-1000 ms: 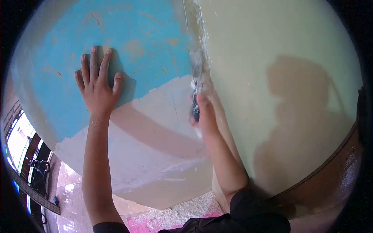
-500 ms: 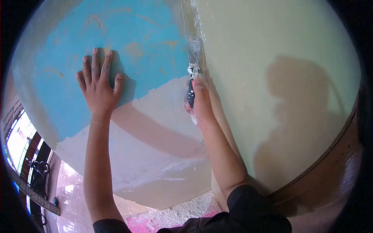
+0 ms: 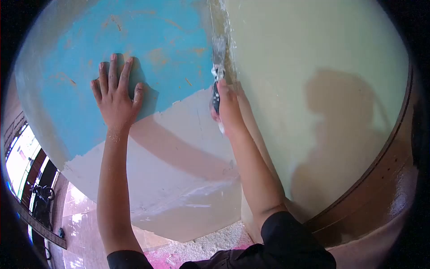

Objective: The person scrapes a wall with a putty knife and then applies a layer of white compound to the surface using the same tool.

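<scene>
My right hand is wrapped round the black handle of a putty knife, whose wide metal blade points up along the inner corner of the walls. White filler smears the base of the blade and the handle. Pressed flat with fingers spread, my left hand rests on the blue-painted part of the left wall. Below the blue is a pale, whitish coated area with an uneven upper edge. A rough, brownish strip with white streaks runs up the corner.
The pale green wall stands on the right, carrying my shadow, with a brown curved edge beyond it. White crumbs lie on a pink surface below. At far left are a tiled floor and a motorcycle.
My right hand and the putty knife have moved slightly up and left along the corner. My left hand stays flat on the wall, while the view has shifted a little.
</scene>
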`<state>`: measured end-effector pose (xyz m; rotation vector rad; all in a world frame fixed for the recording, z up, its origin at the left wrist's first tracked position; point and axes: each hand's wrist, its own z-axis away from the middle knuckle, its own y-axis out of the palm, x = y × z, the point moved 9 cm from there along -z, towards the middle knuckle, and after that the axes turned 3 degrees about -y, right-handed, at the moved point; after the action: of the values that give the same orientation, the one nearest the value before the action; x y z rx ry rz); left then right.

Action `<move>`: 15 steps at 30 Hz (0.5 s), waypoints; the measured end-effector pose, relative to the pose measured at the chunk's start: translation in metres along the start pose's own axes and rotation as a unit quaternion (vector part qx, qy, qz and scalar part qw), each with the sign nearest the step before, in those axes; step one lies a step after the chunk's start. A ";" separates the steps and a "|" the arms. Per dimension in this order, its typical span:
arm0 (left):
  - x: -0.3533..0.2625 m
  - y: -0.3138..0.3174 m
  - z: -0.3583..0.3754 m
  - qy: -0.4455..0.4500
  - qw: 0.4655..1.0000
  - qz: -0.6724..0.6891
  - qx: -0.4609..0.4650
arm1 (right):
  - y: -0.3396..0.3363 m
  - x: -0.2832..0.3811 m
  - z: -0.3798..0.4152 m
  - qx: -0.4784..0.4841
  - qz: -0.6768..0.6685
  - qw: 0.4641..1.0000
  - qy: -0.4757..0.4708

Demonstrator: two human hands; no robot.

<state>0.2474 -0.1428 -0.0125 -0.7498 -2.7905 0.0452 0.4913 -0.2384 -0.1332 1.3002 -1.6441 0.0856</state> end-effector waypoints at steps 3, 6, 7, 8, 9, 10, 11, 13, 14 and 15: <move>0.001 -0.006 0.000 -0.007 1.000 -0.002 0.006 | -0.006 -0.005 -0.004 0.002 0.029 0.999 0.016; 0.000 -0.007 0.003 -0.008 1.000 0.001 0.015 | 0.013 0.034 -0.014 0.065 -0.018 0.997 -0.022; 0.001 -0.007 0.003 -0.011 1.000 0.005 0.015 | 0.016 0.034 -0.012 0.068 -0.017 0.997 -0.024; 0.001 -0.007 0.004 -0.014 1.000 0.003 0.013 | 0.013 0.028 -0.007 0.039 -0.005 0.999 -0.010; 0.000 -0.008 0.005 -0.013 1.000 0.001 0.014 | 0.009 0.022 0.000 0.010 0.007 1.000 0.005; 0.000 -0.009 0.006 -0.012 1.000 -0.001 0.015 | 0.008 0.013 0.007 0.014 0.008 1.000 0.005; 0.002 -0.009 0.008 -0.014 1.000 -0.004 0.014 | -0.001 -0.008 0.014 0.008 0.012 0.999 0.035; 0.000 -0.008 0.006 -0.008 1.000 0.007 0.011 | -0.015 -0.037 0.023 0.005 0.013 0.998 0.064; 0.000 -0.009 0.005 -0.008 1.000 0.004 0.009 | -0.019 -0.047 0.026 0.014 0.016 0.998 0.066; 0.001 -0.009 0.006 -0.011 1.000 0.005 0.015 | -0.019 -0.048 0.030 0.022 0.018 0.997 0.067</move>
<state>0.2413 -0.1499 -0.0170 -0.7601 -2.7997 0.0985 0.4827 -0.2305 -0.1922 1.2698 -1.5583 0.2266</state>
